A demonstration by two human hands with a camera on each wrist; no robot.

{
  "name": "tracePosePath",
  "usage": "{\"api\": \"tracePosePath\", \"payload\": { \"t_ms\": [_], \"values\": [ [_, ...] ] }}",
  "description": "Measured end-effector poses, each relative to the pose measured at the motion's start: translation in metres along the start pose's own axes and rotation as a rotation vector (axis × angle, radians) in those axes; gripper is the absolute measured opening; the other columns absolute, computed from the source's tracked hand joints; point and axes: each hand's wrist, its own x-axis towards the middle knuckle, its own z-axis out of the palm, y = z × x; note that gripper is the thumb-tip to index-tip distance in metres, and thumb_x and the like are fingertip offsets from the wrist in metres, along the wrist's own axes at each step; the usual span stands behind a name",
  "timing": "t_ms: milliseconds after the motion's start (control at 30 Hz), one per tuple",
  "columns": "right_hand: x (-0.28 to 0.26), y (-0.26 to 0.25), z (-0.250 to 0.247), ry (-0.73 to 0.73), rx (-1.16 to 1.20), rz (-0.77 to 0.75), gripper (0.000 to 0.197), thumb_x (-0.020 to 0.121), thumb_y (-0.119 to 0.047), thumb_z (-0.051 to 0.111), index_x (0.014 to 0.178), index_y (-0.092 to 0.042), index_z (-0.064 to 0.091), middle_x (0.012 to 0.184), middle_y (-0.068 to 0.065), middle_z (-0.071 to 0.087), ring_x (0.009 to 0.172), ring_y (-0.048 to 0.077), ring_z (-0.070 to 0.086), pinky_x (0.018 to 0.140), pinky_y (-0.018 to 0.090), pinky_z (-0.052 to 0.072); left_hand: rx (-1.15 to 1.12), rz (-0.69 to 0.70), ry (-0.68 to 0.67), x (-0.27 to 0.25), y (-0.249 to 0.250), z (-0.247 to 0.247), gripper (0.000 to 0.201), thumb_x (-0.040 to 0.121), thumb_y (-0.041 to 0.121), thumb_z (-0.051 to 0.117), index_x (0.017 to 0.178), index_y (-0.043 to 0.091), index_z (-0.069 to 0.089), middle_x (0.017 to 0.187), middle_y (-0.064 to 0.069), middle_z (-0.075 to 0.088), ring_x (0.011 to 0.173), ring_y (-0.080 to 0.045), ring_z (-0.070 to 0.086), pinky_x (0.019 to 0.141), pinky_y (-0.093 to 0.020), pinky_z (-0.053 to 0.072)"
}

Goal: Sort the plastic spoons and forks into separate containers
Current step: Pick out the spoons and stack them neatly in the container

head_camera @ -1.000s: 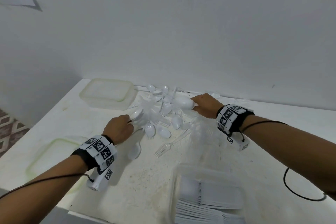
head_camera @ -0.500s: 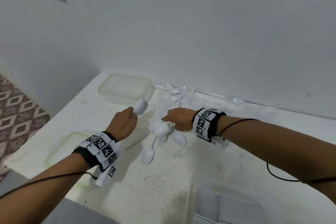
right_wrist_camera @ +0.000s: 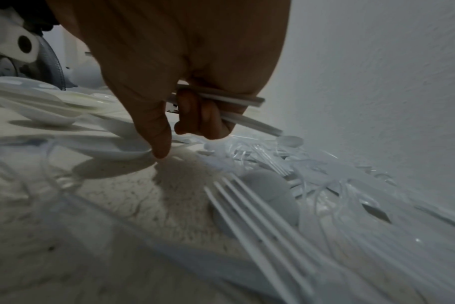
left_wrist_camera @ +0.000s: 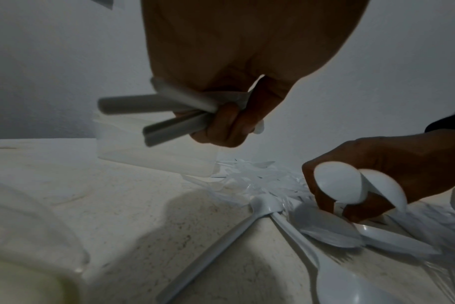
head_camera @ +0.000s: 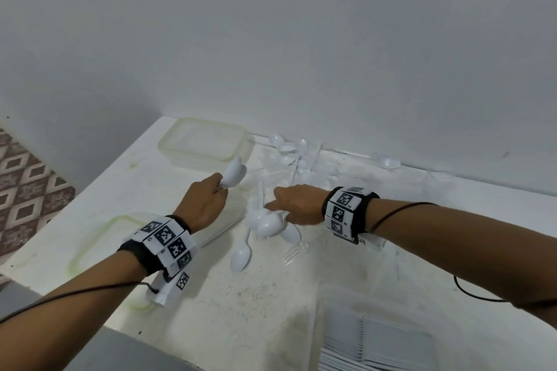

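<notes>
Left hand (head_camera: 205, 205) grips a small bunch of white spoons (head_camera: 236, 174) by the handles, bowls pointing up and away toward the empty container (head_camera: 202, 141) at the back left. That container lies just beyond the bowls, so the left hand is the nearer one for a drop. Right hand (head_camera: 297, 205) holds more spoons (head_camera: 266, 223), handles clamped under curled fingers, bowls sticking out to the left, thumb reaching down to the table (head_camera: 271, 310). The unsorted pile of spoons and forks (head_camera: 301, 166) lies behind the right hand by the wall. A loose spoon (head_camera: 241, 256) and a clear fork (head_camera: 294, 253) lie just in front.
</notes>
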Motion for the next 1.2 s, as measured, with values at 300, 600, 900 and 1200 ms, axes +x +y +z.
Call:
{"api": "tracePosePath", "payload": {
  "t_ms": [300,600,900,1200],
  "values": [
    [-0.009,-0.012,-0.011,0.055,-0.096,-0.046,0.040,0.094,-0.016,0.057,0.134,-0.016,0.054,0.118,0.014,0.049,0.096,0.032,0.057,0.070,0.028,0.031,0.047,0.030,-0.055,-0.017,-0.008,-0.010,0.018,0.093,0.012,0.045,0.078,0.006,0.040,0.072,-0.009,0.050,0.063,-0.021,0.037,0.057,-0.032,0.028],
    [-0.050,0.007,-0.024,0.329,0.197,0.087,0.025,0.088,-0.022,0.067,0.109,-0.008,0.066,0.101,0.010,0.053,0.092,0.023,0.050,0.075,0.031,0.037,0.172,0.280,-0.228,-0.017,-0.010,-0.003,0.010,0.080,0.012,0.057,0.080,0.004,0.063,0.081,-0.009,0.064,0.078,-0.027,0.058,0.068,-0.025,0.040],
    [-0.117,0.053,-0.002,0.316,0.164,0.380,0.018,0.085,-0.026,0.068,0.095,-0.011,0.065,0.089,0.000,0.047,0.085,0.021,0.049,0.074,0.036,0.040,0.460,0.482,-0.492,-0.007,-0.014,0.025,0.034,0.074,-0.001,0.054,0.105,0.013,0.062,0.095,0.005,0.047,0.089,-0.015,0.052,0.069,-0.026,0.037],
    [-0.178,0.092,0.015,0.394,0.138,0.600,0.020,0.086,-0.024,0.067,0.102,-0.010,0.068,0.089,0.002,0.052,0.089,0.023,0.054,0.068,0.026,0.027,0.460,0.638,-0.446,-0.002,0.000,0.038,0.008,0.078,0.013,0.066,0.082,0.018,0.062,0.086,0.007,0.041,0.075,-0.017,0.051,0.062,-0.027,0.040]
  ]
}}
